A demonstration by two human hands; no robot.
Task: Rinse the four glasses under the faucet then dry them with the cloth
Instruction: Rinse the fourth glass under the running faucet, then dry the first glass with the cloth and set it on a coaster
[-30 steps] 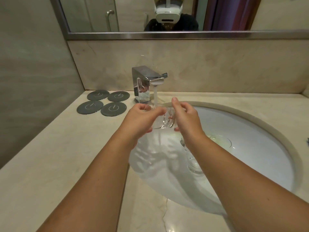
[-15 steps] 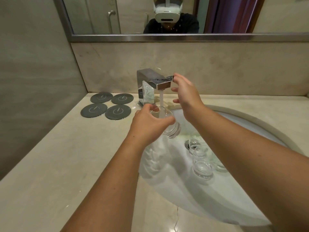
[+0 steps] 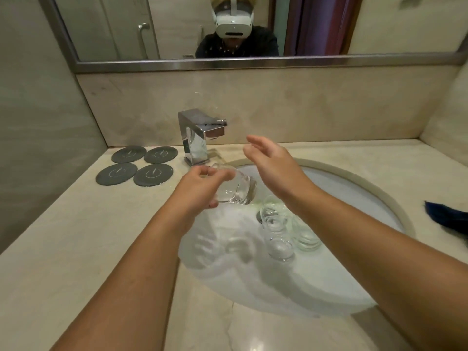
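Observation:
My left hand point(image 3: 202, 188) grips a clear glass point(image 3: 238, 190) tilted on its side over the left part of the white sink point(image 3: 354, 198), its base pointing right. My right hand point(image 3: 273, 163) hovers with relaxed fingers just right of the glass, holding nothing, below and right of the chrome faucet point(image 3: 200, 138). No water runs from the spout. More clear glasses point(image 3: 278, 231) lie clustered near the drain, partly hidden by my right forearm. A dark blue cloth point(image 3: 448, 216) lies on the counter at the right edge.
Several dark round coasters point(image 3: 141, 164) sit on the beige stone counter point(image 3: 76, 236) left of the faucet. A mirror point(image 3: 228, 29) spans the back wall. Walls close in on the left and the far right.
My right hand left the faucet lever and came down beside the glass. The water stream has stopped. My left hand still holds the tilted glass.

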